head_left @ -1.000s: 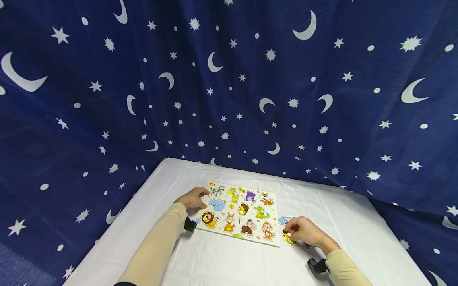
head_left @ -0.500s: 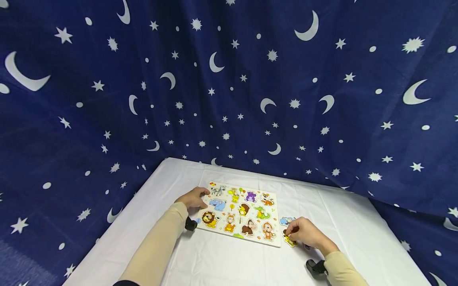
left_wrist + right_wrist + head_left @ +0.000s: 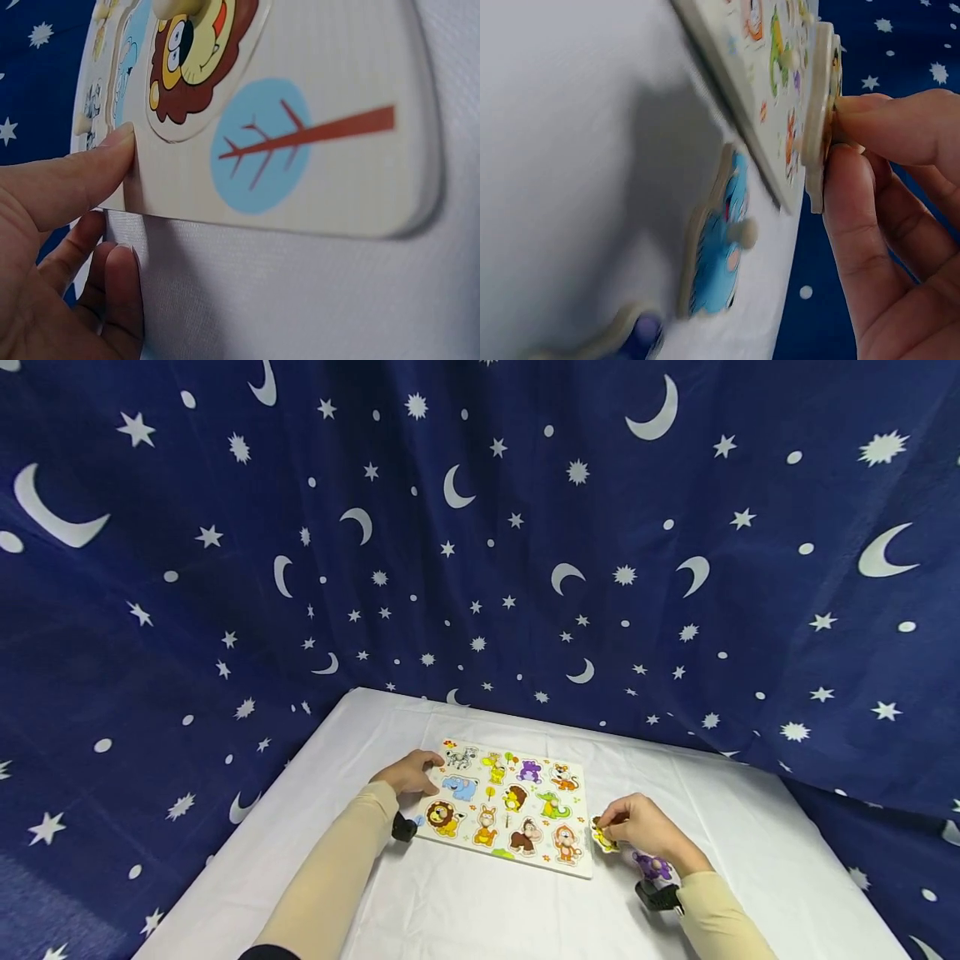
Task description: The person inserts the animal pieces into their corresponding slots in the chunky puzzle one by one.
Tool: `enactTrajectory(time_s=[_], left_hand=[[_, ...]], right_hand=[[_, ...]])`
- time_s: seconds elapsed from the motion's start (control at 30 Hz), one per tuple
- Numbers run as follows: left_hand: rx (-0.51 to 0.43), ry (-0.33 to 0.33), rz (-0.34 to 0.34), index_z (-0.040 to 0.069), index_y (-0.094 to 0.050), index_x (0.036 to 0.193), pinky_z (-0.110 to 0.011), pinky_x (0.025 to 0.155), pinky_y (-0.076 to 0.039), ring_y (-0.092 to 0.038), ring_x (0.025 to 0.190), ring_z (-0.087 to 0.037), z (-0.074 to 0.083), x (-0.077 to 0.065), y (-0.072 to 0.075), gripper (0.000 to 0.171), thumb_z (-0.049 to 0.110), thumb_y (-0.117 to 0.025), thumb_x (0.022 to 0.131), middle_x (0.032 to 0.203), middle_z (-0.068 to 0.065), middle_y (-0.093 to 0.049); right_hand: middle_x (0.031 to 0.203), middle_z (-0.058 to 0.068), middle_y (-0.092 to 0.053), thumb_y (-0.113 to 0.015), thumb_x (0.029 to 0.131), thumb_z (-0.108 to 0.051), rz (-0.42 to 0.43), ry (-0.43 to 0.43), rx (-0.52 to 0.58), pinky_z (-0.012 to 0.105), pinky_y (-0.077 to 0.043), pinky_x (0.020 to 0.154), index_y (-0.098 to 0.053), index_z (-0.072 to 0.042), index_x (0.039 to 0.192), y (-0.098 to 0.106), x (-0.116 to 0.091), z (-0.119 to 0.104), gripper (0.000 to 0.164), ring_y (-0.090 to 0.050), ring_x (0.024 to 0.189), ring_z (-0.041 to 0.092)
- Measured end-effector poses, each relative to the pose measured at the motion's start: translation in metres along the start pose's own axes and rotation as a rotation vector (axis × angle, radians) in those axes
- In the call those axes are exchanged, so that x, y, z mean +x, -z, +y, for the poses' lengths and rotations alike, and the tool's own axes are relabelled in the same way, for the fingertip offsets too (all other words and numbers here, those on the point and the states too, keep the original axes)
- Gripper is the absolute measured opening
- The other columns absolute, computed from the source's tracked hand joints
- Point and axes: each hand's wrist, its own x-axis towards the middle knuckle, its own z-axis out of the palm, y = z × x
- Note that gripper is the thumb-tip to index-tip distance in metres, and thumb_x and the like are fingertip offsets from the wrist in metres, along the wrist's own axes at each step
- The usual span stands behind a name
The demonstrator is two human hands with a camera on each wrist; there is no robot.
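A white animal puzzle board [image 3: 480, 827] lies on the table. My left hand [image 3: 409, 774] rests at its left edge, the thumb [image 3: 112, 154] on the board's surface and the other fingers bent beside the edge. At the board's right side, my right hand [image 3: 637, 823] pinches a yellow-and-brown animal puzzle piece [image 3: 602, 837] by its knob. In the right wrist view that puzzle piece [image 3: 819, 124] is held up, seen edge-on. A blue puzzle piece [image 3: 721, 259] with a wooden knob lies below it; my right hand hides that one in the head view.
A purple puzzle piece [image 3: 651, 865] lies by the right wrist, partly behind the black wrist camera [image 3: 657, 896]. White cloth covers the table [image 3: 450, 910]. A dark blue curtain [image 3: 480, 543] with moons and stars hangs behind and at the sides.
My right hand has lifted the yellow-and-brown puzzle piece and moved it away from me. The blue piece is now covered in the head view, while more of the purple one shows. My left hand stays put.
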Motion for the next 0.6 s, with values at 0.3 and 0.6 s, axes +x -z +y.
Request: enactTrajectory(time_s=[0.3, 0.6], left_hand=[[-0.008, 0.018, -0.006, 0.012, -0.062, 0.13, -0.049, 0.118, -0.035, -0.046, 0.137, -0.033, 0.003, 0.0, -0.001, 0.052, 0.005, -0.08, 0.081, 0.144, -0.017, -0.052], [-0.009, 0.03, 0.003, 0.012, -0.063, 0.128, -0.049, 0.117, -0.035, -0.047, 0.134, -0.032, 0.004, 0.0, -0.002, 0.051, 0.005, -0.08, 0.081, 0.143, -0.017, -0.052]], right_hand=[[0.089, 0.017, -0.076, -0.071, 0.079, 0.003, 0.01, -0.023, -0.019, 0.021, -0.054, 0.065, -0.076, 0.004, 0.087, -0.006, 0.017, -0.012, 0.01, -0.063, 0.071, 0.003], [0.088, 0.015, -0.076, -0.071, 0.078, 0.005, 0.006, -0.014, -0.037, 0.02, -0.053, 0.064, -0.075, 0.003, 0.085, -0.018, 0.037, -0.013, 0.008, -0.063, 0.07, 0.003]])
